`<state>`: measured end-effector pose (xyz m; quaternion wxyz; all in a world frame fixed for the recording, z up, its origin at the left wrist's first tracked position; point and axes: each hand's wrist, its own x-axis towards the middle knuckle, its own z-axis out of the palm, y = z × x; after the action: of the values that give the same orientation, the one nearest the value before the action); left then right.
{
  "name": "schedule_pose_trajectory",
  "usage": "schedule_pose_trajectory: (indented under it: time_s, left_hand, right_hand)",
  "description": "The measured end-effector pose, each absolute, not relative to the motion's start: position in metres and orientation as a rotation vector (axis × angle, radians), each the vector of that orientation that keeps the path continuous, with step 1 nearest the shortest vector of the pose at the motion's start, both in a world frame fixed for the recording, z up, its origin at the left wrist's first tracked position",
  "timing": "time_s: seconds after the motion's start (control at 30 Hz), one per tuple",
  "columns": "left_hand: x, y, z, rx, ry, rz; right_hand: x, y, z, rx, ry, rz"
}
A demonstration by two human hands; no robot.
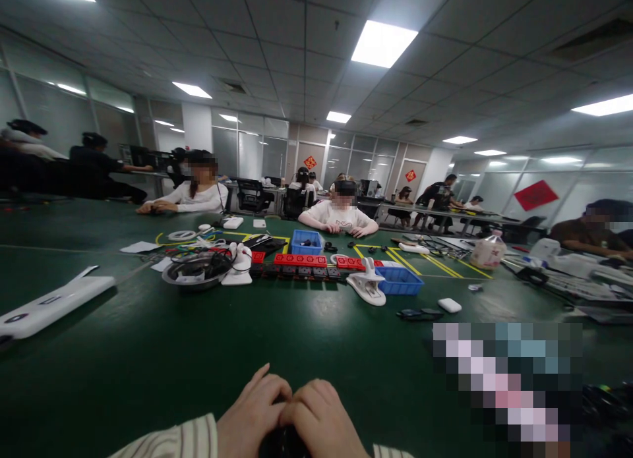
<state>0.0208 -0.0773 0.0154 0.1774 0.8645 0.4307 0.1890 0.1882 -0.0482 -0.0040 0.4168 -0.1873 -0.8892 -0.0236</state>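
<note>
The biggest thing in my feed is the green table (208,352), running from the near edge to the far seats. Across it, a person in a white T-shirt (341,214) sits facing me. Far left of centre, a second person in a long-sleeved white top (198,194) leans on the edge. A long white bar-shaped housing (59,306) lies at left, slanting away to the right. A metal bowl (190,285) of dark cords stands beyond, with a blue bin (399,280) farther right.

Nearest me are the left hand (254,408) and right hand (324,415), both curled inward and touching at the fingers. Between and under them, at the near edge, is a dark object (284,443), mostly covered. It lies right of the left palm and left of the right one; neither hand is clearly nearer. I can't make out its long axis, nor whether either hand grips it or just rests there. Smallest, a white case (449,305) sits right, well apart from both.
</note>
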Motion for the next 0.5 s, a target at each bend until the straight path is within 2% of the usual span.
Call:
schedule_pose_trajectory:
  time_s: [0.17,0.23,0.37,0.5]
  left_hand:
    - [0.023,-0.069,0.017,2.423,1.201,0.365]
    - [0.023,-0.071,0.019,2.419,1.205,0.412]
    - [0.020,-0.082,0.019,2.427,1.171,0.648]
    - [0.022,-0.088,0.015,2.501,1.230,0.735]
  right_hand:
    - [0.191,-0.048,0.012,-0.179,-2.351,0.012]
    - [0.192,-0.050,0.018,-0.140,-2.335,0.023]
    - [0.195,-0.057,0.025,-0.233,-2.250,0.059]
    - [0.196,-0.068,0.027,-0.455,-2.169,0.167]
